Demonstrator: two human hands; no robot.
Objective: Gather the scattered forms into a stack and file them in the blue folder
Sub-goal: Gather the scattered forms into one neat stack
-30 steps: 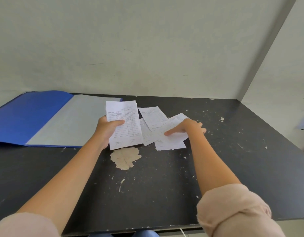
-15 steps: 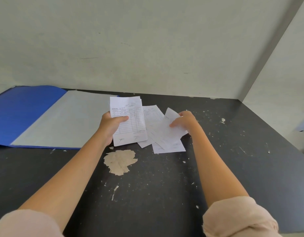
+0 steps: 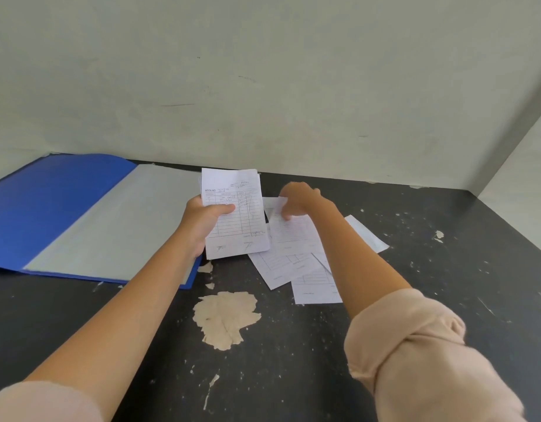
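Observation:
My left hand (image 3: 203, 222) grips a small stack of white printed forms (image 3: 237, 219), held upright just right of the open blue folder (image 3: 59, 202), which lies flat with a pale inner sheet (image 3: 123, 226). My right hand (image 3: 299, 201) pinches the top edge of one form (image 3: 293, 236) and lifts it off the pile. Under it, several loose forms (image 3: 293, 269) overlap on the black table. One more form (image 3: 366, 234) pokes out to the right of my forearm.
The black table (image 3: 430, 284) is speckled with paint chips, with a large bare patch (image 3: 225, 318) in front of the forms. A pale wall stands close behind, and a second wall closes the right side.
My right hand has gone from pressing flat on the loose forms to pinching one and raising it toward the stack. My left hand has lifted its stack slightly.

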